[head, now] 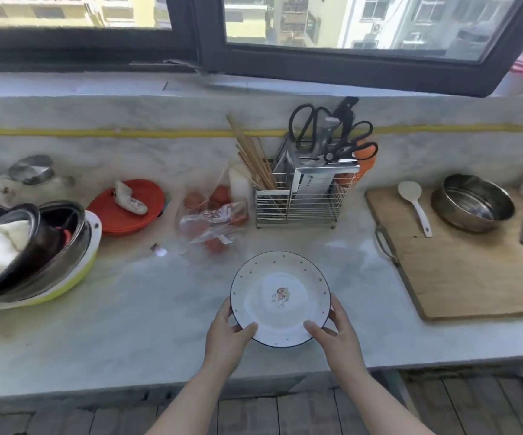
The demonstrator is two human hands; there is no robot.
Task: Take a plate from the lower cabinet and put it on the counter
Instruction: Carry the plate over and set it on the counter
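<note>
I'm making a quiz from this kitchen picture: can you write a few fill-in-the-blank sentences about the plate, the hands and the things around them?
1. The white plate is gripped at its near rim by ____ hands.
2. The white spoon lies on the wooden ____.
3. The scissors stand in the wire ____ behind the plate.
4. The metal bowl sits to the ____ of the spoon.

Missing words: both; cutting board; rack; right

Both bare forearms reach forward, the left hand [227,332] and right hand [335,335] each in a curled grip, thumbs on top, fingers underneath.
</note>
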